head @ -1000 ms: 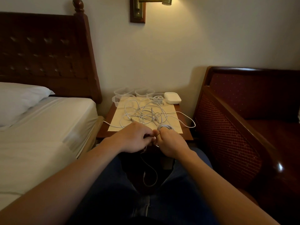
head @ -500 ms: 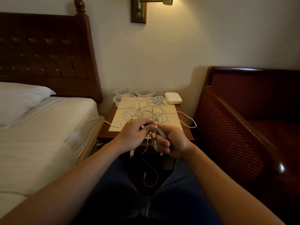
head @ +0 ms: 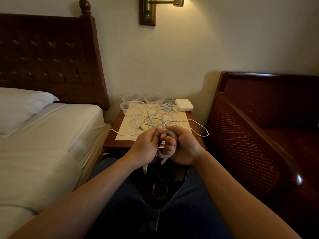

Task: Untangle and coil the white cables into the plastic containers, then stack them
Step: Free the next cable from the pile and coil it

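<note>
A tangle of white cables [head: 151, 120] lies on a cream mat on the small nightstand [head: 112, 140]. My right hand [head: 183, 149] is closed around a coil of white cable [head: 170, 149] wound over its fingers, held upright just in front of the nightstand's near edge. My left hand [head: 146, 147] pinches the same cable beside the coil; a loose end with a plug hangs below it toward my lap [head: 160, 188]. Several clear plastic containers [head: 132, 99] stand at the back of the nightstand; one of them [head: 168, 104] holds a coiled cable.
A white lidded box [head: 184, 104] sits at the back right of the nightstand. A bed with white sheets [head: 43, 144] is close on the left, a dark wooden sofa arm [head: 250, 135] close on the right. One cable loops over the nightstand's right edge [head: 204, 133].
Both hands have drawn back from the nightstand toward me. The right hand has turned palm inward, and the coil now stands upright around its fingers.
</note>
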Motion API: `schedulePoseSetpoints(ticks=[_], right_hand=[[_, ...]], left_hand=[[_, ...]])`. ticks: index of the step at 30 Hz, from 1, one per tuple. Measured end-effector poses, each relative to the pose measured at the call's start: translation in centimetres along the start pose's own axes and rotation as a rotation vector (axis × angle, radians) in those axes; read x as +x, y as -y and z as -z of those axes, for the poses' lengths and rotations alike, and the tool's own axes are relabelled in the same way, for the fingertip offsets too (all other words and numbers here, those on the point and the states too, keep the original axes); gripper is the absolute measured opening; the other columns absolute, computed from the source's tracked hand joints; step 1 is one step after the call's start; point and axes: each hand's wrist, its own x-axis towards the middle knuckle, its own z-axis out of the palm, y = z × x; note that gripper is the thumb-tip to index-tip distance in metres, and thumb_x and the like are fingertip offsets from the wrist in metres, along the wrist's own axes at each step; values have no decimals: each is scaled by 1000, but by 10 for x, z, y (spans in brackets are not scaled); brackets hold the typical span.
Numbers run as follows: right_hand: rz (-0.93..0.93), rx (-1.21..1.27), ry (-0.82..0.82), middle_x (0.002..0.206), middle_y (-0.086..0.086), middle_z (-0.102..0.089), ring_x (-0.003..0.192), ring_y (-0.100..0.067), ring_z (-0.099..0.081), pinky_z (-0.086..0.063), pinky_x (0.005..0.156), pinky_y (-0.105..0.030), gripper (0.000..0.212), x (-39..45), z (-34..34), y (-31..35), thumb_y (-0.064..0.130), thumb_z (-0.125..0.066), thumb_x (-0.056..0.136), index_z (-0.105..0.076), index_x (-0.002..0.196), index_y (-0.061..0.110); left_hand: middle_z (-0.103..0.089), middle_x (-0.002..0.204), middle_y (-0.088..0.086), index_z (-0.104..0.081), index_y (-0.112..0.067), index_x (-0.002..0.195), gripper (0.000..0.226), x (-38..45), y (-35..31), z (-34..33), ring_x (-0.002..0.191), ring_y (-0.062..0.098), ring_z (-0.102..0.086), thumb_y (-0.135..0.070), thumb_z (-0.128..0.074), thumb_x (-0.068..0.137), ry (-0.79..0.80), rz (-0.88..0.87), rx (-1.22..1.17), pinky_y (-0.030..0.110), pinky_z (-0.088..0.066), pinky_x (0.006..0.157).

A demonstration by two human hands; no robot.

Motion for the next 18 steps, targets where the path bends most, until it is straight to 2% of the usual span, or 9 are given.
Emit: schedulePoseSetpoints(ticks=[4, 8, 11, 14, 16, 18], right_hand=[[65, -193, -186, 60, -6, -60, 53, -18, -61, -48, 55, -28, 42, 7, -6, 0, 32, -43, 106, -66, 87, 3], [150, -365, -340, 74, -10, -69, 62, -20, -68, -57, 61, -32, 44, 6, -5, 0, 41, -56, 101, -71, 101, 0], [108, -345, -283, 84, -11, -70, 72, -21, -70, -57, 65, -33, 42, 2, 2, 1, 41, -53, 103, -69, 104, 3], [31, -397, -184, 98, -14, -73, 91, -27, -69, -57, 84, -38, 32, -3, 8, -1, 27, -47, 105, -71, 108, 7], [18, -409, -149, 101, -16, -72, 93, -28, -68, -53, 88, -38, 29, -4, 12, -2, 15, -45, 103, -72, 108, 7], [-5, -435, -139, 103, -18, -71, 89, -26, -67, -54, 85, -35, 29, -5, 15, 0, 1, -43, 100, -71, 108, 3]], left_hand=[[-66, 84, -4, -57, -27, 90, 21, 1, 9, 3, 79, 11, -64, -28, -43, 106, -25, 8, 89, 37, -52, 70], [-67, 86, 0, -60, -17, 99, 24, 4, 11, 5, 80, 16, -64, -30, -41, 108, -112, -30, 155, 41, -53, 71], [-65, 84, -4, -60, -17, 98, 26, 7, 16, 11, 78, 9, -61, -31, -41, 108, -154, -10, 179, 31, -48, 66], [-60, 82, -13, -58, -22, 96, 22, 6, 23, 15, 75, 3, -57, -28, -41, 108, -155, 22, 200, 17, -39, 60], [-61, 83, -12, -60, -21, 98, 23, 4, 26, 14, 75, 4, -58, -28, -41, 109, -145, 29, 210, 16, -40, 60], [-62, 82, -9, -60, -18, 100, 24, 3, 28, 14, 74, 5, -58, -29, -41, 108, -145, 21, 232, 18, -42, 60]])
